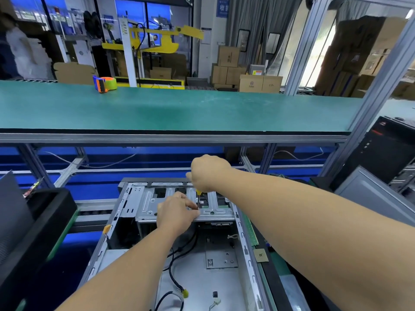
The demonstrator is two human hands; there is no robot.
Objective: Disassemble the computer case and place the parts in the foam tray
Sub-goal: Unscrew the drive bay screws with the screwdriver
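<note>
An open grey computer case (125, 212) lies flat in front of me, its side panel off. Across its far end sits a metal drive bracket (146, 205). My right hand (207, 171) is closed over the yellow handle of a screwdriver (198, 199), which stands upright with its tip on the bracket. My left hand (176, 211) rests on the bracket right beside the shaft, fingertips pinched around the tip. Black cables (171, 272) with a yellow connector lie loose on the case floor. A black foam tray (45, 212) stands at the left.
A green shelf (179, 108) runs across above the case, with an orange and green tape dispenser (105, 83) on it. Another black computer tower (381, 153) stands at the right. A small square chip (260, 255) lies on the green mat right of the case.
</note>
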